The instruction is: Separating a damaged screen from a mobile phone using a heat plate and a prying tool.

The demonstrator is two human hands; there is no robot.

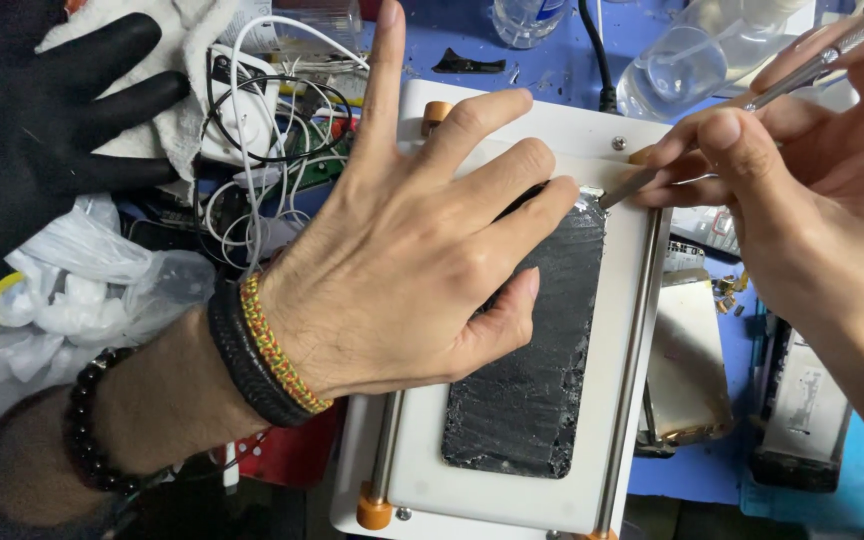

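At the centre of the frame, the left hand [402,250] presses flat, fingers spread, on a shattered black phone screen [532,370] lying on a white plate [617,400]. At upper right, the right hand [812,190] has its fingers pinched around a thin metal tool [752,100], its tip at the screen's top corner.

I see one screen [532,380], a black rectangle with rounded corners, badly cracked and flecked grey, lying flat on the white plate [612,420]. My left hand [402,260] presses flat on its upper half, and the metal tool [752,100] pinched in my right hand [802,190] touches its top right corner. Right of the plate lies a pale flat panel [687,360] with brownish edges. Beyond that, a dark-rimmed part carries a white label [802,400]. Left of the plate sits a crumpled clear bag [82,280].
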